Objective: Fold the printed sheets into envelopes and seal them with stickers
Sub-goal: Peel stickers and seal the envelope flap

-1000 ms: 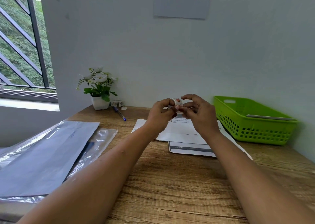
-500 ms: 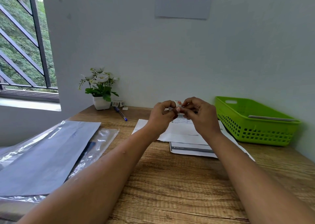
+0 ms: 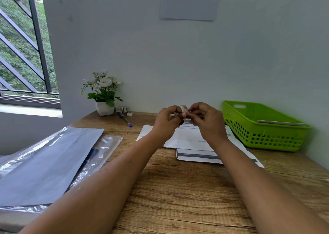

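Note:
A small white sticker roll point(image 3: 183, 108) with a red mark is held up above the desk between both hands. My left hand point(image 3: 167, 120) grips it from the left, and my right hand point(image 3: 207, 120) pinches at its right edge with thumb and forefinger. Below the hands lie printed white sheets point(image 3: 190, 137), one partly folded, on top of another printed sheet point(image 3: 195, 156). A second sticker roll point(image 3: 122, 108) sits by the flower pot at the back.
A green plastic basket point(image 3: 263, 127) holding a flat white piece stands at the right against the wall. A potted white flower point(image 3: 103, 94) and a blue pen point(image 3: 125, 120) are at the back left. Grey envelopes in clear plastic point(image 3: 46, 164) cover the left of the wooden desk point(image 3: 178, 198).
My right fingers have closed in from a spread pose to a tight pinch on the roll's edge. Both hands stay at the same spot above the sheets.

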Action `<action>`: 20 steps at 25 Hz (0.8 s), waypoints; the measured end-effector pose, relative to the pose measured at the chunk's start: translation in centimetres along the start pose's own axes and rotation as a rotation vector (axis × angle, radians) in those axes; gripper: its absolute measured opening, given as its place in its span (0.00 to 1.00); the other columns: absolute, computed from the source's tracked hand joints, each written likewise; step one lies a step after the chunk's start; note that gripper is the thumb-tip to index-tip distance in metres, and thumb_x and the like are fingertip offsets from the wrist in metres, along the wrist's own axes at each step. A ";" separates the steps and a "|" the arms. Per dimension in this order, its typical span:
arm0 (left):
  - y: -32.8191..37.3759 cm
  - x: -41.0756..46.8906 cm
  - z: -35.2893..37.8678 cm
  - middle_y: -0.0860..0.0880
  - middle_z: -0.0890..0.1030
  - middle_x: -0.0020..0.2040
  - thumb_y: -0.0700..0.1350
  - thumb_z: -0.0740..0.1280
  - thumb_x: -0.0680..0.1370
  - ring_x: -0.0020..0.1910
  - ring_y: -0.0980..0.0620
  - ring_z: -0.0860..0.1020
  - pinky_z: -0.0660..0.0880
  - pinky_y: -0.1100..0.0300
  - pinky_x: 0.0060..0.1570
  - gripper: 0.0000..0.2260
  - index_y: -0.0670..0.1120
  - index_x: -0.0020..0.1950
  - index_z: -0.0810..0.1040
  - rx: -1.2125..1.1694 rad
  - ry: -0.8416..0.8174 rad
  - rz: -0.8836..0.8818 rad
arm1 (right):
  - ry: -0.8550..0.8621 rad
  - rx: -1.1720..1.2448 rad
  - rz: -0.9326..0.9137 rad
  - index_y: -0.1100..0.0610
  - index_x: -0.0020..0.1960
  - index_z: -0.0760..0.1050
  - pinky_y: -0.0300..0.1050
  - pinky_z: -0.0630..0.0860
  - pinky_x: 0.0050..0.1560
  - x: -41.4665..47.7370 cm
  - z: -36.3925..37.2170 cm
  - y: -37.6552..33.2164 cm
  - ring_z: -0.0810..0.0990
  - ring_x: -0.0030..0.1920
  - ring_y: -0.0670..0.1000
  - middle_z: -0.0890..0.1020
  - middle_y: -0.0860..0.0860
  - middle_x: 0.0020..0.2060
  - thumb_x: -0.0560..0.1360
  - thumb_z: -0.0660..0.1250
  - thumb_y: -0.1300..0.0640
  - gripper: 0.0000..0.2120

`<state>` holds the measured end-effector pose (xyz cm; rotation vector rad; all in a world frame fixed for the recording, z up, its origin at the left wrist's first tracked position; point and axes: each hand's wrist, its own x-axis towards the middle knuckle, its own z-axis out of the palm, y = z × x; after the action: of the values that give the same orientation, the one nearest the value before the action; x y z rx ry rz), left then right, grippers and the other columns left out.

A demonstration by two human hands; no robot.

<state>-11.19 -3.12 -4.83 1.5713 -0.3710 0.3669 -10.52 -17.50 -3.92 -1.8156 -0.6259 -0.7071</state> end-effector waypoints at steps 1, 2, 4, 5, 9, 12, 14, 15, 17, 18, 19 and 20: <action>0.0 0.0 0.0 0.36 0.76 0.59 0.42 0.66 0.78 0.47 0.51 0.80 0.76 0.69 0.40 0.05 0.47 0.43 0.78 0.000 0.002 -0.003 | 0.005 -0.001 -0.002 0.56 0.45 0.78 0.38 0.80 0.38 0.0 0.1 0.0 0.83 0.37 0.48 0.84 0.54 0.37 0.72 0.70 0.64 0.05; 0.0 0.0 0.0 0.36 0.76 0.58 0.41 0.66 0.78 0.47 0.51 0.80 0.76 0.69 0.40 0.05 0.46 0.43 0.78 -0.001 0.004 -0.005 | 0.009 0.000 -0.002 0.56 0.45 0.78 0.38 0.80 0.39 0.1 0.1 0.0 0.83 0.37 0.48 0.84 0.53 0.37 0.72 0.70 0.65 0.05; 0.0 0.1 0.0 0.37 0.76 0.57 0.41 0.66 0.78 0.46 0.52 0.80 0.76 0.70 0.40 0.05 0.44 0.43 0.77 -0.004 0.013 -0.012 | 0.012 0.011 -0.003 0.56 0.44 0.79 0.37 0.80 0.38 0.2 0.1 0.1 0.83 0.36 0.47 0.83 0.53 0.36 0.72 0.71 0.65 0.05; 0.0 0.1 0.0 0.39 0.77 0.55 0.41 0.66 0.78 0.45 0.53 0.80 0.76 0.70 0.40 0.05 0.44 0.43 0.77 -0.007 0.018 -0.014 | 0.009 0.020 -0.003 0.56 0.44 0.79 0.35 0.79 0.37 0.3 0.1 0.1 0.82 0.34 0.44 0.83 0.52 0.35 0.72 0.71 0.64 0.05; 0.4 0.0 0.1 0.47 0.79 0.45 0.39 0.65 0.78 0.42 0.55 0.80 0.76 0.69 0.42 0.06 0.43 0.42 0.77 -0.053 -0.001 0.022 | -0.055 -0.036 -0.020 0.56 0.42 0.79 0.33 0.76 0.35 0.2 0.3 0.2 0.80 0.32 0.41 0.82 0.48 0.33 0.72 0.71 0.64 0.04; 0.4 0.3 0.0 0.41 0.79 0.53 0.41 0.66 0.78 0.47 0.51 0.81 0.78 0.66 0.46 0.04 0.43 0.44 0.79 -0.065 0.010 0.021 | 0.007 0.054 0.014 0.56 0.45 0.78 0.37 0.78 0.37 0.3 0.3 0.2 0.83 0.36 0.47 0.84 0.52 0.36 0.72 0.72 0.63 0.05; 0.1 0.4 0.1 0.38 0.77 0.59 0.42 0.67 0.78 0.49 0.49 0.81 0.78 0.66 0.44 0.04 0.42 0.47 0.79 -0.040 0.030 -0.003 | 0.018 0.047 0.004 0.56 0.52 0.78 0.36 0.79 0.38 0.2 0.2 0.1 0.84 0.37 0.46 0.85 0.53 0.39 0.72 0.72 0.63 0.09; 0.0 0.3 0.2 0.38 0.76 0.60 0.42 0.67 0.78 0.50 0.49 0.81 0.78 0.67 0.43 0.04 0.42 0.49 0.79 -0.029 0.039 -0.015 | 0.017 0.037 -0.005 0.57 0.54 0.78 0.36 0.80 0.39 0.1 0.2 0.2 0.84 0.38 0.45 0.85 0.53 0.40 0.72 0.71 0.63 0.11; -0.1 0.2 0.4 0.40 0.75 0.61 0.42 0.66 0.78 0.50 0.51 0.81 0.76 0.69 0.41 0.07 0.41 0.53 0.79 -0.026 0.056 -0.033 | 0.034 0.015 -0.026 0.58 0.53 0.80 0.39 0.82 0.42 0.1 0.2 0.2 0.84 0.40 0.45 0.85 0.53 0.41 0.73 0.71 0.63 0.09; -0.1 0.2 0.5 0.41 0.76 0.62 0.42 0.66 0.78 0.49 0.52 0.80 0.76 0.70 0.40 0.08 0.40 0.55 0.79 -0.035 0.062 -0.043 | 0.048 -0.002 -0.041 0.59 0.51 0.80 0.43 0.82 0.43 0.1 0.3 0.4 0.84 0.40 0.46 0.85 0.53 0.41 0.73 0.71 0.62 0.08; -0.1 0.1 0.5 0.42 0.77 0.62 0.41 0.67 0.78 0.50 0.53 0.80 0.77 0.70 0.40 0.10 0.40 0.57 0.78 -0.045 0.065 -0.053 | 0.058 -0.019 -0.054 0.59 0.50 0.80 0.46 0.83 0.44 0.1 0.3 0.5 0.84 0.41 0.47 0.85 0.52 0.40 0.73 0.71 0.62 0.06; 0.0 0.1 0.4 0.42 0.77 0.61 0.41 0.67 0.78 0.50 0.53 0.80 0.77 0.70 0.40 0.11 0.40 0.58 0.78 -0.051 0.072 -0.064 | 0.064 -0.036 -0.068 0.59 0.48 0.80 0.49 0.83 0.44 0.1 0.3 0.6 0.84 0.42 0.47 0.85 0.51 0.40 0.73 0.71 0.61 0.05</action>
<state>-11.06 -3.55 -4.81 1.5124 -0.2721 0.3608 -9.97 -17.38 -4.27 -1.8048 -0.6389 -0.8236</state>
